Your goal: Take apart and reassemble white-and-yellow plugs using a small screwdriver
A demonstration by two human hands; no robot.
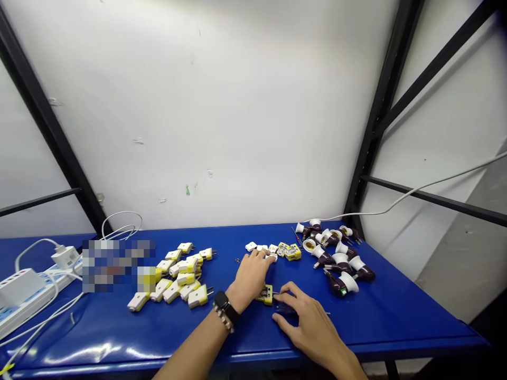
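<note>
Head view: one open plug [267, 294], lower centre of the frame. Our left hand [253, 273]: over white covers [251, 246]; grip, we cannot tell. Our right hand [311, 315]: thumb and forefinger parted near the plug. Handling, we judge: light, stiff; grasp from either side.

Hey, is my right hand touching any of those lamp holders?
Apart: in the head view, blue tabletop shows between your right hand and the nearest lamp holder.

no readable text, faint print on the white adapter [65, 257], too small to make out
</note>
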